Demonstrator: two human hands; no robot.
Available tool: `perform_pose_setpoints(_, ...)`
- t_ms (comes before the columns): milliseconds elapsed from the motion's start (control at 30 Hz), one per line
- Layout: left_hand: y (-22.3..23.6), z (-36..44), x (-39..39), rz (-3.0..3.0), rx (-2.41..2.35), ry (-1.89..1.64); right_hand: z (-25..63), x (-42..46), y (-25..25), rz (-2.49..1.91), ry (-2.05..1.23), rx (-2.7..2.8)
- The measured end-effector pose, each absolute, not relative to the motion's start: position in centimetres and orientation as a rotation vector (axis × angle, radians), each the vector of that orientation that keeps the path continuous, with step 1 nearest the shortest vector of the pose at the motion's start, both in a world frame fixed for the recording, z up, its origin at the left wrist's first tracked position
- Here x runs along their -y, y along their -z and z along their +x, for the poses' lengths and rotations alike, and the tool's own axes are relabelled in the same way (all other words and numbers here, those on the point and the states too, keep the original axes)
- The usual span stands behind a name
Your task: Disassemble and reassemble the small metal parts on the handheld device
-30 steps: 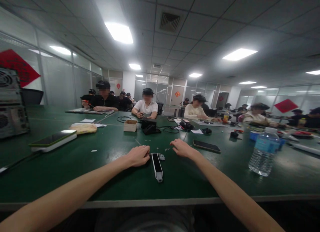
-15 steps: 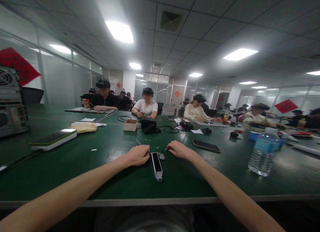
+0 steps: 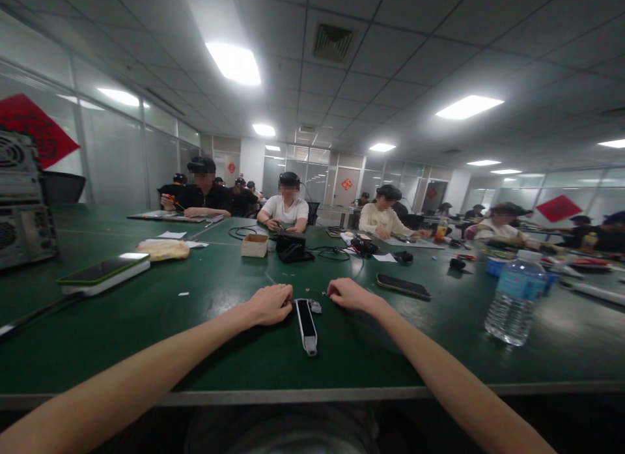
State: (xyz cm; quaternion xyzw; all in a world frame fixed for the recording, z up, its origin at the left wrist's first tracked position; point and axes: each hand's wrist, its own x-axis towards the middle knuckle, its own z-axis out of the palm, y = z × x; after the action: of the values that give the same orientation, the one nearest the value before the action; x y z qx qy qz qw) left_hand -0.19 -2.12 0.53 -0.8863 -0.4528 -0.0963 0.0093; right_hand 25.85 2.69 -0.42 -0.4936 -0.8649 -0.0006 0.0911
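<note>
Between my hands on the green table lies a slim, long device [image 3: 306, 325] with a black face and a pale grey casing, narrowing towards me. A small grey part [image 3: 316, 307] sits against its upper right side. My left hand [image 3: 271, 304] rests on the table just left of the device's far end. Its fingers are curled together, and anything within them is hidden. To the right, my right hand [image 3: 354, 294] also rests on the table with its fingers bent downward and closed. Tiny metal bits [image 3: 307, 290] lie near its fingertips; what those fingers hold, if anything, cannot be made out.
A dark smartphone [image 3: 403, 286] and a water bottle [image 3: 517, 299] are on the right. A small open box [image 3: 254, 245] and a black case [image 3: 291, 245] stand ahead. Left lies a green-edged phone-like device [image 3: 105, 271] with a cable. Several people sit across the table.
The fingertips of my right hand have drawn back slightly to the right and curl a little more. My left hand and the slim device are unmoved.
</note>
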Motion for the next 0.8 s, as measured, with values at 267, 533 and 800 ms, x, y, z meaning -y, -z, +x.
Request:
perform_pose_setpoints(267,-0.6,0.0,2.2,-2.745,1.405,0.284,25.9,-2.7,0.5,-1.474,-0.083,2.548)
perform_pose_setpoints(533,-0.4,-0.1,2.1,-2.731,1.391,0.297,24.2,-0.8,-0.5,-1.269,-0.083,2.512)
perform_pose_setpoints(800,-0.1,-0.1,2.0,-2.721,1.373,0.302,22.8,0.0,-0.3,-1.089,-0.161,2.492)
